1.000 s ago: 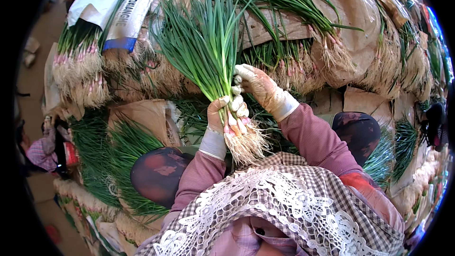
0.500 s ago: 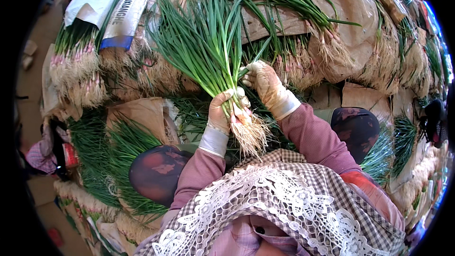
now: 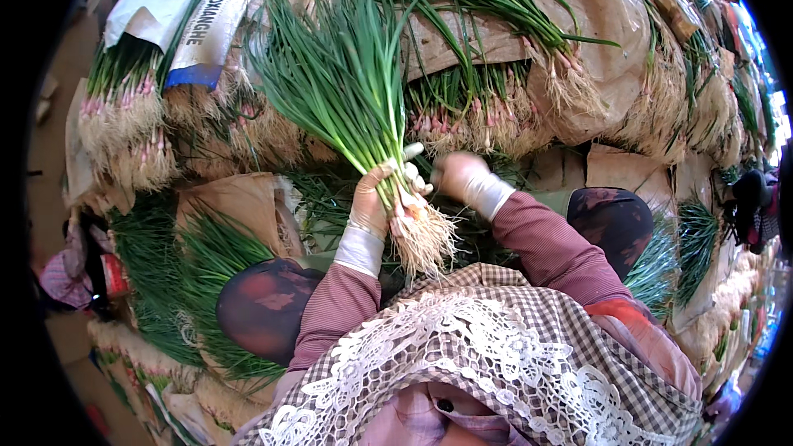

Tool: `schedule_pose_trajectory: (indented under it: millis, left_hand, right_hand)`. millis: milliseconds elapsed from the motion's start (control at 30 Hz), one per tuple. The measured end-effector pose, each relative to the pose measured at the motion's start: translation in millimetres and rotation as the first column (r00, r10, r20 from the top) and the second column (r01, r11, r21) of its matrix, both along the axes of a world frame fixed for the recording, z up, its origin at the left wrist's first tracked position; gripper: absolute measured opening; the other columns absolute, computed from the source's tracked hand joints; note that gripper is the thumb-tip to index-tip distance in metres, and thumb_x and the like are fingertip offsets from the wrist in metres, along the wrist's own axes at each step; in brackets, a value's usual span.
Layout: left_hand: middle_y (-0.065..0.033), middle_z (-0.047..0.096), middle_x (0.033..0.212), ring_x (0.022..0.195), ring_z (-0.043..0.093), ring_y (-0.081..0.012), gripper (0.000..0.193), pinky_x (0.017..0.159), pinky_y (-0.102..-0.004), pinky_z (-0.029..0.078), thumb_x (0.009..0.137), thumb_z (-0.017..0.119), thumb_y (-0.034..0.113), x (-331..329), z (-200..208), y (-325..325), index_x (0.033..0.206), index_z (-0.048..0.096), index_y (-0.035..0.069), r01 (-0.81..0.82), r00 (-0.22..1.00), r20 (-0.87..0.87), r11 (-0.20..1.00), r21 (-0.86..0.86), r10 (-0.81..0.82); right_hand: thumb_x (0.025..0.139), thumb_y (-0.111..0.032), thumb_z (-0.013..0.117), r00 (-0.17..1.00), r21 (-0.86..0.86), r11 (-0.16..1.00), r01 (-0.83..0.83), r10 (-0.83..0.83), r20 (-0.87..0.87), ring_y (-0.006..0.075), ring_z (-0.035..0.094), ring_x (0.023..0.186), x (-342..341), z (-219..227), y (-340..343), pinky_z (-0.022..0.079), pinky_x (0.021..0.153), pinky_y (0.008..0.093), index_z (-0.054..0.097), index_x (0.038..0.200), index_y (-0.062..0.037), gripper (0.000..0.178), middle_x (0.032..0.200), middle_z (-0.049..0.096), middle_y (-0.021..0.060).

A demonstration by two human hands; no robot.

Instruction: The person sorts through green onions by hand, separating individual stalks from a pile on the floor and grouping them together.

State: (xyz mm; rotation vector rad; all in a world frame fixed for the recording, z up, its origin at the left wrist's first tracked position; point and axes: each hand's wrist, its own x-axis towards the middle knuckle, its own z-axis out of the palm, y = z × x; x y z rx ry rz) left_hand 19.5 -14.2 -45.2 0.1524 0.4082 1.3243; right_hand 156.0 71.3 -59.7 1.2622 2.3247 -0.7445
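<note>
Greens (image 3: 351, 99) stay in left hand (image 3: 371, 196); right hand (image 3: 461, 176) has lowered.

left hand (image 3: 372, 201): grips rooted bunch (image 3: 351, 103) | right hand (image 3: 461, 175): beside, blurred

One held bunch (image 3: 351, 95), two dark knees (image 3: 263, 307)

Maroon sleeves (image 3: 549, 244), checked cloth (image 3: 572, 326), white lace (image 3: 462, 326)
</note>
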Motion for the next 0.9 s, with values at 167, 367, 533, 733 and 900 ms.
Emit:
schedule_pose_trajectory:
  millis: [167,367,533,733,900]
  left_hand:
    - [-0.0050,0.047,0.065,0.061,0.048,-0.0191,0.023,0.070,-0.0356,0.040,0.067,0.055,0.015,7.3,-2.9,-0.5,0.084,0.045,0.003,0.121,0.993,0.000,0.992,0.019,-0.121]
    - [-0.0066,0.048,0.066,0.062,0.049,-0.0195,0.019,0.065,-0.0350,0.041,0.070,0.051,0.013,-10.7,22.5,7.0,0.085,0.047,0.002,0.033,0.996,-0.080,0.994,0.102,-0.025]
    - [-0.0188,0.053,0.075,0.087,0.053,-0.0343,0.028,0.062,-0.0375,0.053,0.072,0.045,0.010,-10.0,26.0,8.7,0.094,0.041,-0.007,-0.106,0.965,-0.254,0.985,-0.138,0.068]
    - [-0.0189,0.056,0.080,0.064,0.057,-0.0258,0.027,0.055,-0.0356,0.051,0.080,0.038,0.011,3.2,-1.0,16.1,0.098,0.045,-0.008,0.031,0.914,-0.380,0.961,-0.275,-0.138]
    - [-0.0188,0.055,0.083,0.068,0.057,-0.0269,0.027,0.055,-0.0356,0.051,0.079,0.040,0.011,0.5,1.5,13.4,0.099,0.044,-0.007,0.062,0.897,-0.409,0.964,-0.259,-0.168]
  right_hand:
    - [0.078,-0.033,0.047,0.836,0.116,0.828,0.548,-0.543,-0.076,0.0260,0.055,0.082,13.9,28.7,66.0,0.043,0.073,0.0380,0.054,0.096,-0.0066,0.033,0.092,0.057,0.0113]
    - [0.080,-0.023,0.049,0.343,-0.535,0.684,0.495,-0.720,-0.603,0.0099,0.045,0.054,21.1,38.3,90.7,0.040,0.052,0.0224,0.052,0.082,-0.0008,0.022,0.071,0.056,0.0070]
    - [0.081,-0.024,0.049,0.505,-0.614,0.700,0.365,-0.703,-0.500,0.0070,0.043,0.048,17.4,54.6,57.6,0.037,0.044,0.0187,0.054,0.079,-0.0033,0.022,0.063,0.053,0.0018]
    - [0.078,-0.029,0.054,0.704,-0.644,0.717,0.267,-0.601,-0.377,0.0062,0.042,0.051,1.3,33.1,18.6,0.033,0.045,0.0163,0.053,0.089,-0.0010,0.030,0.064,0.050,-0.0011]
    - [0.081,-0.019,0.048,0.474,-0.632,0.676,0.378,-0.728,-0.495,0.0110,0.047,0.055,-18.1,16.7,42.0,0.040,0.050,0.0204,0.047,0.102,0.0007,0.029,0.070,0.053,0.0056]
